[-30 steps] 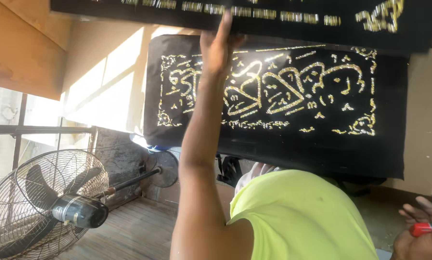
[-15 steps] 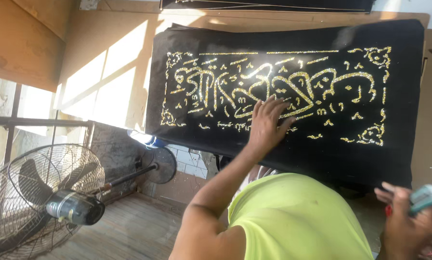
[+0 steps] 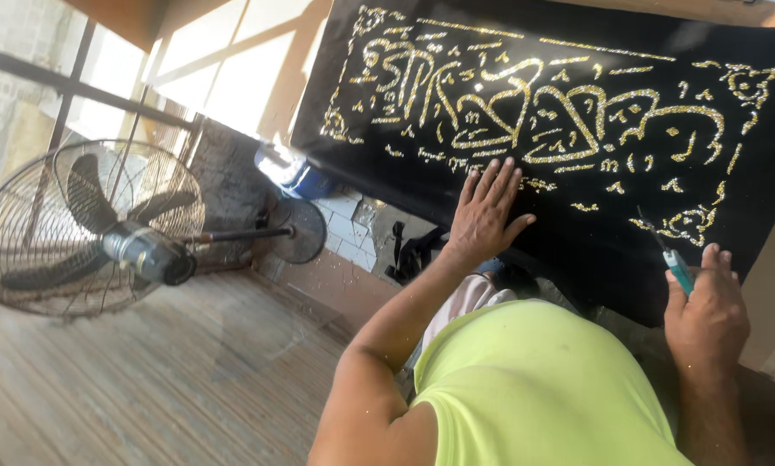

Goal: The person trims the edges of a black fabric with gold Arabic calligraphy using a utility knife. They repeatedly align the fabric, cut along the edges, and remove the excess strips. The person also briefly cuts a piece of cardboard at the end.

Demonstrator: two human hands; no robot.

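A large black cloth (image 3: 577,216) with raised gold ornamental embroidery (image 3: 525,112) is stretched across the upper right of the head view. My left hand (image 3: 484,214) lies flat on the cloth's lower edge, fingers spread, just below the gold pattern. My right hand (image 3: 707,311) grips a thin teal-handled tool (image 3: 674,263) whose fine tip points up at a gold corner motif (image 3: 694,223). My yellow-green shirt (image 3: 543,388) fills the bottom centre.
A standing metal fan (image 3: 89,229) with a round base (image 3: 301,231) is on the left over wooden floor boards (image 3: 163,380). Sunlit window frames (image 3: 145,69) are behind it. A blue container (image 3: 305,181) and a dark strap (image 3: 409,250) sit under the cloth's edge.
My left hand came down from high on the cloth to its lower edge and now rests flat. My right hand rose into view, holding the teal tool up toward the cloth.
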